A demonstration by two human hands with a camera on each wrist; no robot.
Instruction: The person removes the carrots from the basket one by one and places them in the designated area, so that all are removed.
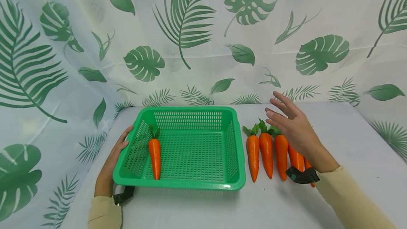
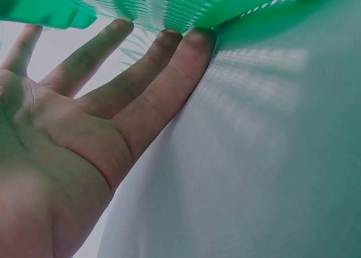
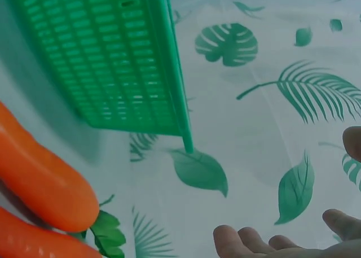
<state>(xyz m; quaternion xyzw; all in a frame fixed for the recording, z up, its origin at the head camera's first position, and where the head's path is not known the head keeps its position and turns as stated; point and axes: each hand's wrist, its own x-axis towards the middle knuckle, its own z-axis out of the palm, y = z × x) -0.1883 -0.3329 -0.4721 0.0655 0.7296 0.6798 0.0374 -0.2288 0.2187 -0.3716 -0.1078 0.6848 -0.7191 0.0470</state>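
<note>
A green plastic basket (image 1: 182,187) stands on the table with one carrot (image 1: 154,158) lying in its left part. Against the basket's left outer side rests my left hand (image 1: 119,149); the left wrist view shows that hand (image 2: 107,105) with long, extended fingers, their tips at the slotted wall. My right hand (image 1: 294,126) hovers in the air over the row of carrots (image 1: 266,154) to the right of the basket, fingers spread and holding nothing. It partly covers the rightmost carrots. In the right wrist view, fingertips (image 3: 228,241) show at the bottom edge, apart from the carrots (image 3: 45,179).
The white table (image 1: 359,151) extends right of the carrots and in front of the basket. Behind it hangs a white curtain (image 1: 203,45) with green leaf prints, which also runs along the left side. Each wrist wears a dark band.
</note>
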